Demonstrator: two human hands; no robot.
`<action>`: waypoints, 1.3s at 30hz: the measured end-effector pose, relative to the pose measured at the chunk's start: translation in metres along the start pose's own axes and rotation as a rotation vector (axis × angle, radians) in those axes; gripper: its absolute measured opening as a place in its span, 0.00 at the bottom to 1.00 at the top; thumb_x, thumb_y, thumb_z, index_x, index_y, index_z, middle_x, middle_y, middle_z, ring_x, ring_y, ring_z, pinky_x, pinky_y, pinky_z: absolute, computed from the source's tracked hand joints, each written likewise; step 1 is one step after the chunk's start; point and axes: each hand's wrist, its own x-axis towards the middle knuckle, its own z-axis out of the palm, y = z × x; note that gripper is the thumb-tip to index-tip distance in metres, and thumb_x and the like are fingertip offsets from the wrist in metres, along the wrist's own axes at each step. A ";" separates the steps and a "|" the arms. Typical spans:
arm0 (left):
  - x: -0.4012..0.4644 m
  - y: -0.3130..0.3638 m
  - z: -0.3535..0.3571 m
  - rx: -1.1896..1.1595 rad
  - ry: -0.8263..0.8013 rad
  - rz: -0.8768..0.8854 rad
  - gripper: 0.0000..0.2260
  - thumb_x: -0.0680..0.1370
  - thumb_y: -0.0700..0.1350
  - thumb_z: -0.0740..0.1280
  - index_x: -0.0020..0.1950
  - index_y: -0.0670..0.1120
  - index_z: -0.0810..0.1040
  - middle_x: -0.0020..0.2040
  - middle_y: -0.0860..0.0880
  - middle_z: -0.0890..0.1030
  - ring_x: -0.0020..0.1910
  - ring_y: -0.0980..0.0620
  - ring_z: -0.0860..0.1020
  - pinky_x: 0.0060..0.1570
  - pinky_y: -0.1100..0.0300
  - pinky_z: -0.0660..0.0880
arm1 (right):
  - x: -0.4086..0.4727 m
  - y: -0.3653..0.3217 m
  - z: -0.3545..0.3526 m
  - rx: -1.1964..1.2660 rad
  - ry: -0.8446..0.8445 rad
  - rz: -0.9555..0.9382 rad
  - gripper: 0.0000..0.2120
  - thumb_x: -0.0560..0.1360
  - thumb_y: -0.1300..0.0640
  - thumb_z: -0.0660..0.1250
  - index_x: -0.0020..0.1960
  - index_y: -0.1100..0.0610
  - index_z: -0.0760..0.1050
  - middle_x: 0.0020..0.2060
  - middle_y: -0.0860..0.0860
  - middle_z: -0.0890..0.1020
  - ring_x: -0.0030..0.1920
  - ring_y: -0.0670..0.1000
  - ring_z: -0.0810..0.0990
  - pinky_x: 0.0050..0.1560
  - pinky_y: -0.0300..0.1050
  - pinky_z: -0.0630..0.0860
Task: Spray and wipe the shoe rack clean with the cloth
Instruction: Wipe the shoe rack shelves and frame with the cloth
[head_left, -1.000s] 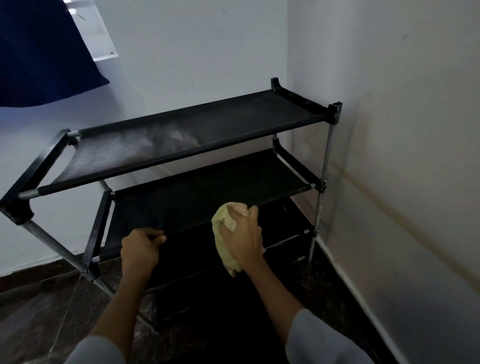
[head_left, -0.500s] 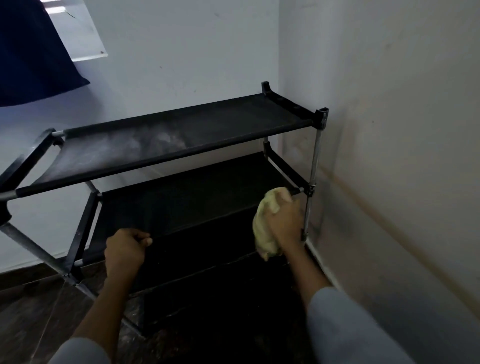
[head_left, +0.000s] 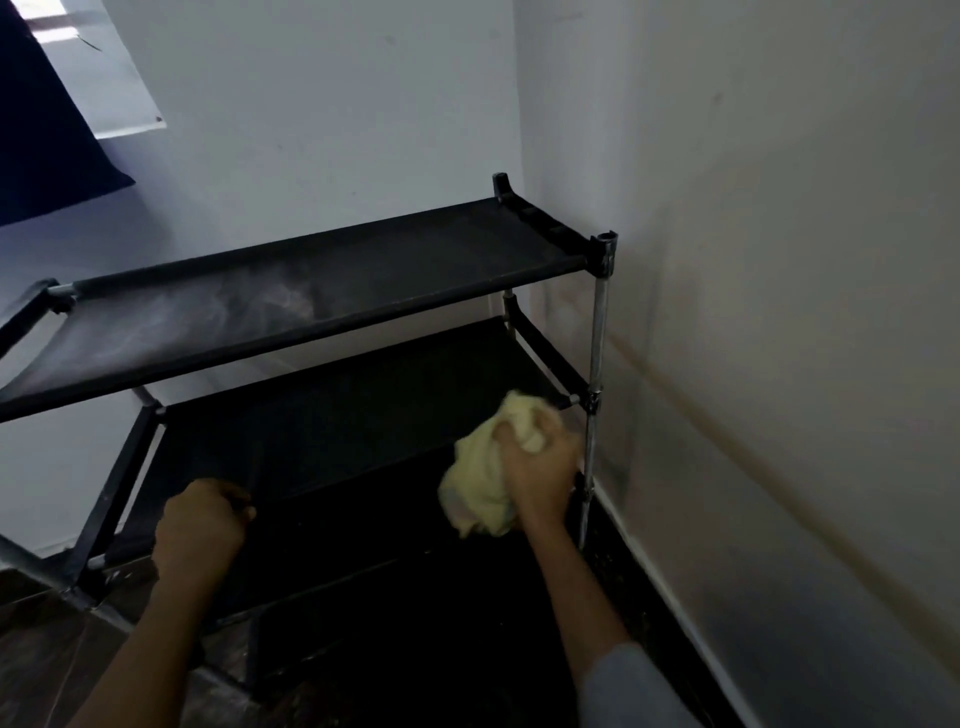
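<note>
A black fabric shoe rack (head_left: 322, 291) with metal poles stands in a room corner, its top shelf dusty white near the middle. My right hand (head_left: 540, 467) grips a bunched pale yellow cloth (head_left: 480, 483) against the front bar of the middle shelf (head_left: 363, 410), close to the right front pole (head_left: 595, 415). My left hand (head_left: 200, 525) holds the front bar of that same shelf, further left. No spray bottle is in view.
White walls meet just behind the rack on the right. A dark blue curtain (head_left: 41, 135) hangs at the upper left by a window. The floor (head_left: 47, 665) is dark tile, with a pale skirting line along the right wall.
My right hand has carried the cloth rightward along the middle shelf's front bar toward the right pole. My left hand has stayed on the bar.
</note>
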 end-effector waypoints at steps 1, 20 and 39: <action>0.000 0.006 0.002 0.071 -0.004 0.062 0.13 0.71 0.35 0.70 0.55 0.42 0.82 0.51 0.35 0.81 0.51 0.34 0.78 0.49 0.46 0.75 | 0.011 -0.001 -0.009 -0.057 0.102 -0.039 0.19 0.70 0.54 0.73 0.59 0.56 0.77 0.55 0.56 0.72 0.49 0.51 0.74 0.53 0.39 0.72; -0.002 0.065 0.039 -0.105 -0.210 0.309 0.12 0.71 0.38 0.73 0.54 0.44 0.82 0.57 0.43 0.81 0.57 0.43 0.78 0.55 0.55 0.72 | 0.049 0.023 -0.035 -0.578 -0.084 -0.251 0.25 0.78 0.44 0.55 0.71 0.53 0.68 0.58 0.56 0.74 0.56 0.57 0.75 0.54 0.47 0.70; -0.005 0.066 0.041 -0.155 -0.191 0.292 0.12 0.71 0.37 0.73 0.54 0.44 0.82 0.55 0.45 0.82 0.55 0.45 0.78 0.50 0.58 0.72 | 0.030 0.019 -0.026 -0.660 -0.220 -0.355 0.20 0.79 0.52 0.58 0.70 0.50 0.67 0.65 0.53 0.71 0.60 0.56 0.74 0.57 0.48 0.70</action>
